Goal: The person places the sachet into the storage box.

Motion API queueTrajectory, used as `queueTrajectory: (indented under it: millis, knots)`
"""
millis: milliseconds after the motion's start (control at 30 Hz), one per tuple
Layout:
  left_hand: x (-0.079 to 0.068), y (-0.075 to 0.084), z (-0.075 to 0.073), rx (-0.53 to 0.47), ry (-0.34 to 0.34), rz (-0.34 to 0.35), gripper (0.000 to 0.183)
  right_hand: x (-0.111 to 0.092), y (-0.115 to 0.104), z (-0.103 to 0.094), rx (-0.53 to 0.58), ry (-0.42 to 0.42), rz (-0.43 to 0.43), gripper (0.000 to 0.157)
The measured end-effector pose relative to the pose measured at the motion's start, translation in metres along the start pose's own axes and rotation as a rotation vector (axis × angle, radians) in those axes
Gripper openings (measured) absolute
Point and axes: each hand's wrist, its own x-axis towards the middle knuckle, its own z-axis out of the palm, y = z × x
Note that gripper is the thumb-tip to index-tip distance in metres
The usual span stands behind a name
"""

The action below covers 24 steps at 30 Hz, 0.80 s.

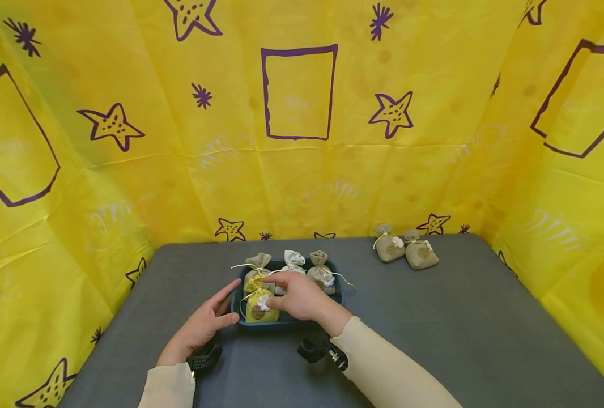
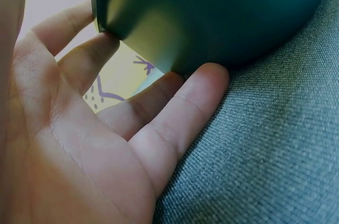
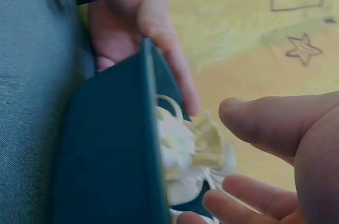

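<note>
Hovering with thumb and fingers spread, the right hand [image 1: 302,294] has no visible hold on anything; whether a fingertip brushes the yellow drawstring sachet [image 1: 270,313] cannot be told. That sachet stands in the teal bin [image 1: 292,325], just left of the right thumb, its white flower [image 1: 263,302] near the thumb tip. The left hand [image 1: 202,324], fingers loosely extended, touches the bin's left end without curling round it. Beyond the right hand's fingers, also in the bin, stand a rear-left beige sachet [image 1: 258,262], a white sachet [image 1: 294,258] and a rear-right beige sachet [image 1: 319,259]. A pinch made low could crush or loosen the flower, being so near the thumb; crowding might let knuckles topple a neighbour; and the left hand's light contact may let the bin slide if bumped.
</note>
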Motion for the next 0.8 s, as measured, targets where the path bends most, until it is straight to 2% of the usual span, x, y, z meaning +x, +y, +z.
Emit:
queueTrajectory:
  millis: [200, 300, 500, 800]
  knots:
    - [0.001, 0.001, 0.001, -0.032, 0.0, -0.008, 0.076, -0.021, 0.012, -0.019, 0.244, 0.093, 0.01, 0.045]
    - [0.001, 0.001, 0.001, -0.046, 0.001, -0.011, 0.076, -0.034, 0.015, -0.032, 0.29, 0.139, -0.009, 0.045]
    - [0.001, 0.002, 0.001, -0.045, -0.006, 0.02, 0.075, -0.058, 0.027, -0.064, 0.276, 0.242, -0.035, 0.048]
    - [-0.001, 0.002, 0.001, -0.037, -0.01, 0.013, 0.075, -0.093, 0.067, -0.111, 0.221, 0.334, 0.066, 0.054]
